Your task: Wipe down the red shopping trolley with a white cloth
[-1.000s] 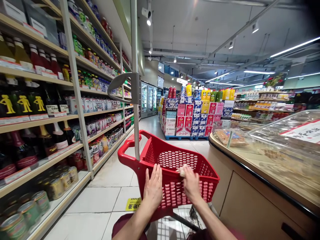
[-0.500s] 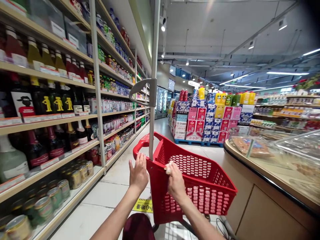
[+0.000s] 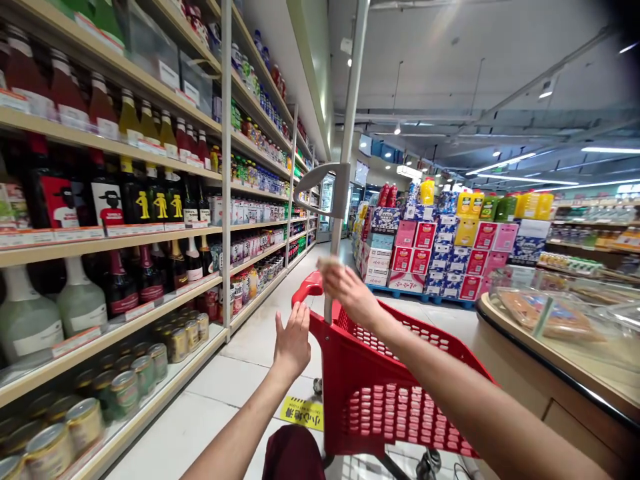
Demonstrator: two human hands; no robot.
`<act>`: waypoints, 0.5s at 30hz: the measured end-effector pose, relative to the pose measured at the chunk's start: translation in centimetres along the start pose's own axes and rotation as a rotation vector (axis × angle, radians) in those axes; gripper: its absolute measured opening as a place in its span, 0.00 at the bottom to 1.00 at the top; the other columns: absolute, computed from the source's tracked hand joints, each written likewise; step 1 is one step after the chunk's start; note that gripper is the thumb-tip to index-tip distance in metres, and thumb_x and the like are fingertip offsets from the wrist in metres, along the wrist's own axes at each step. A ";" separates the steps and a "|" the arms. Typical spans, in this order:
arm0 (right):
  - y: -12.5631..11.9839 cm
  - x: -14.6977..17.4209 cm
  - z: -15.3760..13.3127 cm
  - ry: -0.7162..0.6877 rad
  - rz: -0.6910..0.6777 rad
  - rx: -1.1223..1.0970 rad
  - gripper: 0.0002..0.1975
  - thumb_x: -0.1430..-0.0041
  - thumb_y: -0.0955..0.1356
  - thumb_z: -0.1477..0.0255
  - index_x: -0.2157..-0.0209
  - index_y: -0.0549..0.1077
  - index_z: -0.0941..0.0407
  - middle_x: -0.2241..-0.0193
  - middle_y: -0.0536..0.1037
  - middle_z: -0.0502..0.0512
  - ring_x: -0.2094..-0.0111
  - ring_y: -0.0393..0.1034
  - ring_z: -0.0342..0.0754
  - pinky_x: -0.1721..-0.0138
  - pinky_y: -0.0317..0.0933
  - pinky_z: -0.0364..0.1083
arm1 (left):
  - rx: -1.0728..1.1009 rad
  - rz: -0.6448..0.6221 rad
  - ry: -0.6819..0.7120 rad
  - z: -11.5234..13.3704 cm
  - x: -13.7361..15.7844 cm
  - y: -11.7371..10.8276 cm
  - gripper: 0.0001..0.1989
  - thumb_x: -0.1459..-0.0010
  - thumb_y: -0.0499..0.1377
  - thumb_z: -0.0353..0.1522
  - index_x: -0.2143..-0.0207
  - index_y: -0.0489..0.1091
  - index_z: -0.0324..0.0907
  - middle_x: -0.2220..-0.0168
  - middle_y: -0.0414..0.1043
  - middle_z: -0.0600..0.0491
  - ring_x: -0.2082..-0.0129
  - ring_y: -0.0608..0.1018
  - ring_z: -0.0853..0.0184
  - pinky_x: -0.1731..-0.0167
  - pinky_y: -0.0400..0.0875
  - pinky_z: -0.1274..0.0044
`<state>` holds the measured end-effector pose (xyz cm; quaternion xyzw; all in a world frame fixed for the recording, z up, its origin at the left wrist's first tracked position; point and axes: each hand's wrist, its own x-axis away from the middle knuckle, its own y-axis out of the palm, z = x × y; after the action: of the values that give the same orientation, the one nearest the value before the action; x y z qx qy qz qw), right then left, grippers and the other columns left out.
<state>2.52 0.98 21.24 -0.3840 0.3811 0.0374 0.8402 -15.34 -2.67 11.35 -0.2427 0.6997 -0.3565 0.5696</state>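
A red shopping cart (image 3: 350, 400) with a perforated basket stands right in front of me. My left hand (image 3: 292, 340) lies against the cart's near edge beside the red handle (image 3: 306, 288), fingers stretched out and apart. Over the front of the cart, my right hand (image 3: 350, 290) is closed around a crumpled whitish cloth (image 3: 329, 265). That hand is at the metal pole (image 3: 345, 133) rising from the cart; whether the cloth touches the pole I cannot tell. Higher on the pole sits a grey hook-shaped bracket (image 3: 341, 191).
Shelves of bottles and cans (image 3: 113, 230) run along the left. Stacked drink cartons (image 3: 415, 247) stand ahead on a blue pallet. A counter with a curved edge (image 3: 493, 327) borders the right side. A yellow floor sticker (image 3: 303, 412) lies beside the cart on the white tiles.
My right hand has moved up and forward with the cloth, from the basket's near rim to the pole. My left hand stays by the handle. The view has swung somewhat left.
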 end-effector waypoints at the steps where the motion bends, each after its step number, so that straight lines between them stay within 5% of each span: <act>1: 1.0 1.6 -0.7 -0.041 -0.080 -0.003 0.26 0.46 0.57 0.83 0.45 0.58 0.55 0.44 0.58 0.50 0.40 0.37 0.47 0.40 0.36 0.55 | -0.001 -0.012 0.005 0.0 0.0 -0.1 0.33 0.55 0.48 0.25 0.43 0.49 0.36 0.40 0.47 0.46 0.39 0.47 0.59 0.44 0.36 0.56; 4: 1.5 2.5 -1.0 -0.066 -0.120 -0.014 0.26 0.46 0.57 0.83 0.45 0.58 0.55 0.44 0.58 0.50 0.40 0.37 0.47 0.40 0.36 0.54 | 0.010 -0.034 0.009 -0.1 0.2 -0.3 0.33 0.54 0.47 0.25 0.42 0.48 0.35 0.40 0.46 0.46 0.39 0.46 0.59 0.44 0.37 0.55; 10: -1.8 -4.0 2.4 0.161 0.210 -0.021 0.26 0.45 0.54 0.86 0.44 0.56 0.59 0.42 0.53 0.52 0.39 0.31 0.47 0.40 0.36 0.56 | 0.022 -0.052 0.001 -0.1 0.0 -0.7 0.35 0.56 0.48 0.24 0.42 0.48 0.35 0.40 0.46 0.45 0.40 0.46 0.58 0.45 0.39 0.55; 12: -0.4 -2.0 0.7 0.103 0.163 -0.059 0.25 0.45 0.54 0.85 0.46 0.59 0.60 0.43 0.56 0.54 0.40 0.34 0.46 0.40 0.40 0.54 | 0.017 -0.063 0.017 -0.3 -0.1 -0.5 0.35 0.56 0.48 0.25 0.42 0.47 0.35 0.39 0.45 0.45 0.39 0.45 0.58 0.45 0.38 0.55; 15: 4.1 5.1 -4.8 0.115 0.056 -0.118 0.21 0.43 0.55 0.82 0.48 0.62 0.59 0.47 0.63 0.56 0.41 0.45 0.46 0.42 0.49 0.50 | 0.015 -0.059 0.038 -0.5 0.0 -0.1 0.35 0.55 0.49 0.25 0.42 0.47 0.35 0.40 0.45 0.45 0.39 0.45 0.58 0.45 0.37 0.55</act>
<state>1.73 -0.55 13.29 -0.4237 0.4365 0.0611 0.7913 -15.88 -2.66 11.49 -0.2522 0.7002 -0.3829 0.5473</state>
